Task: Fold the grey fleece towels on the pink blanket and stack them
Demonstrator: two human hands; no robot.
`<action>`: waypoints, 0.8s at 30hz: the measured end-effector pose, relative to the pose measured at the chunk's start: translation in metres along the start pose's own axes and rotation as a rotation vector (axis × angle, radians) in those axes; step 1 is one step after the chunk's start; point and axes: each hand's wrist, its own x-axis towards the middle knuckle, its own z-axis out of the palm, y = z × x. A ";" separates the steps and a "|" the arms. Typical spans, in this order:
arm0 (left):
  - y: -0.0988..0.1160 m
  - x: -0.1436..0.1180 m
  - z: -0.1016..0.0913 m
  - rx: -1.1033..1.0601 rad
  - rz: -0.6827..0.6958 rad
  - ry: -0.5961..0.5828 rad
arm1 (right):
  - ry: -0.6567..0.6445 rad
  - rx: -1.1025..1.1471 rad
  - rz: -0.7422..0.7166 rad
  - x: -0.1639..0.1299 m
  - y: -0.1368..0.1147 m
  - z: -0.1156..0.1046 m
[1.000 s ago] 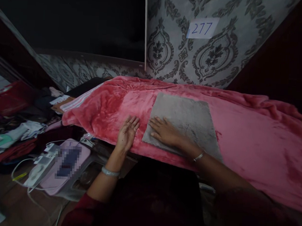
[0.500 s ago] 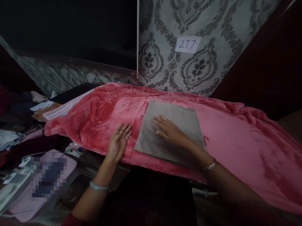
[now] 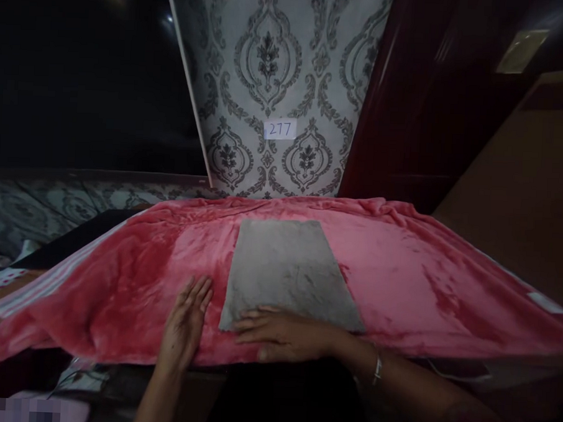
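A grey, short-piled cloth (image 3: 283, 261) lies flat and smooth on a pink and red plush blanket (image 3: 386, 259). My right hand (image 3: 280, 334) rests across the cloth's near edge, palm down with fingers stretched out to the left; part of that edge is hidden beneath it. To the left of the cloth, my left hand (image 3: 186, 322) lies on the blanket on its side, fingers extended and holding nothing. A gap of blanket separates it from the cloth.
Behind the blanket stands a patterned wall with a paper label (image 3: 280, 129) reading 277. A large dark screen (image 3: 96, 78) hangs at the left. A dark red glossy panel (image 3: 407, 104) rises at the right. Lower left, a cable and a pink item (image 3: 74, 408) lie below the blanket.
My right hand has moved from the middle of the grey cloth to its near edge. My left hand remains beside the cloth. The camera view has turned to the right and tilted up.
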 end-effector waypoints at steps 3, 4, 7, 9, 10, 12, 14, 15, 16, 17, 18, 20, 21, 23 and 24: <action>-0.001 0.002 0.001 0.013 0.011 0.018 | 0.227 0.069 0.038 -0.015 0.009 -0.025; -0.002 0.004 0.001 0.025 0.012 0.020 | 0.326 0.012 0.096 -0.019 0.020 -0.035; -0.005 0.008 0.000 0.075 0.015 0.029 | 0.486 -0.242 0.321 -0.026 0.063 -0.065; -0.008 0.009 -0.001 0.107 0.025 0.040 | 0.450 -0.376 0.478 -0.029 0.092 -0.077; -0.009 0.009 -0.001 0.122 0.032 0.045 | 0.409 -0.428 0.540 -0.031 0.103 -0.079; -0.008 0.008 -0.002 0.171 0.045 0.052 | 0.329 -0.495 0.604 -0.033 0.114 -0.075; -0.003 0.007 0.002 0.296 0.067 0.042 | 0.274 -0.501 0.583 -0.035 0.111 -0.064; 0.000 0.007 0.007 0.390 0.090 0.017 | 0.251 -0.487 0.543 -0.036 0.105 -0.057; 0.003 0.008 0.014 0.495 0.123 -0.026 | 0.223 -0.460 0.489 -0.037 0.097 -0.052; 0.005 0.010 0.025 0.596 0.161 -0.091 | 0.190 -0.423 0.432 -0.039 0.088 -0.047; 0.006 0.015 0.037 0.681 0.198 -0.177 | 0.167 -0.386 0.380 -0.040 0.078 -0.044; 0.000 0.031 0.069 0.779 0.259 -0.387 | 0.174 -0.348 0.324 -0.043 0.063 -0.041; -0.006 0.042 0.087 0.802 0.282 -0.497 | 0.201 -0.352 0.326 -0.044 0.058 -0.041; -0.027 0.067 0.123 0.851 0.334 -0.696 | 0.243 -0.391 0.368 -0.047 0.055 -0.041; -0.041 0.080 0.140 0.904 0.359 -0.783 | 0.245 -0.411 0.389 -0.049 0.056 -0.041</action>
